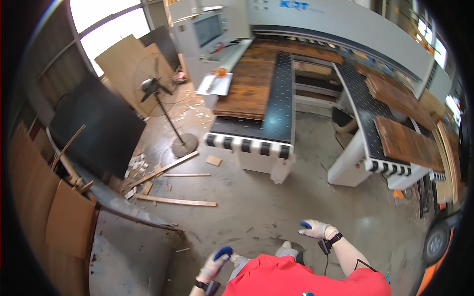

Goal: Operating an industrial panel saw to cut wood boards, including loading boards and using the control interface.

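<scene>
A person in a red shirt (301, 278) stands on the concrete floor (256, 207) of a woodworking shop, both gloved hands empty and held low in front of the body. The left hand (217, 261), in a pale glove with blue fingertips, is loosely curled around nothing; the right hand (316, 229), gloved the same way, is half open with its fingers spread. Each wrist carries a dark strap. Nearest the hands is bare floor; wood strips (175, 200) lie scattered further off toward its left side, near a pedestal fan (170, 118). Ahead, brown boards (249, 81) rest on the left worktop (279, 106) of a panel saw, whose near edge bears a black-and-white striped band (249, 144). More boards (407, 143) lie on the right worktop (363, 106). A blue sign (295, 5) sits on the machine's pale housing.
</scene>
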Tool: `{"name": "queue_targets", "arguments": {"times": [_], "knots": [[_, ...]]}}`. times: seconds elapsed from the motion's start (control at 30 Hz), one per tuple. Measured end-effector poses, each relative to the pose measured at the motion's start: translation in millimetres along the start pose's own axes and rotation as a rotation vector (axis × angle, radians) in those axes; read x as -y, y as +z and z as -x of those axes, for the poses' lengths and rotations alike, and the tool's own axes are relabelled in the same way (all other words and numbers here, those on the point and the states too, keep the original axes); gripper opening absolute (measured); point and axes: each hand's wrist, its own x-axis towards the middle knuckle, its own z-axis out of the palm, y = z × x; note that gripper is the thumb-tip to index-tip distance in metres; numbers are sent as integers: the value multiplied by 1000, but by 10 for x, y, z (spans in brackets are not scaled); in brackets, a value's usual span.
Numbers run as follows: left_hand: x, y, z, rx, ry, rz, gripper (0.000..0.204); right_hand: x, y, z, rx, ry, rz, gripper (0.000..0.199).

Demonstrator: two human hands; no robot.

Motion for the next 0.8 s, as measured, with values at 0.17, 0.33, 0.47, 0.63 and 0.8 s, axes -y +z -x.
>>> {"name": "queue_targets", "arguments": {"times": [0.17,0.33,0.47,0.63,0.8], "knots": [[-1341,973,-1012,149,321,2,56,5,-714,885,-202,-156,-170,72],[-1887,2337,-1697,415,261,-120,65,-591,-1077,1352,-252,-244,-120,69],[-2170,2999,-1980,754,-54,-550,69,-1127,-1377,1683,-214,-248,-57,69],[-3095,3545,-2751,1198,-122,-1024,62,-1385,-2366,2557,39,-88,111,65],[-2479,4588,-4781,1271,245,-962,45,-1852,-3685,594,-283,200,-262,37]]}}
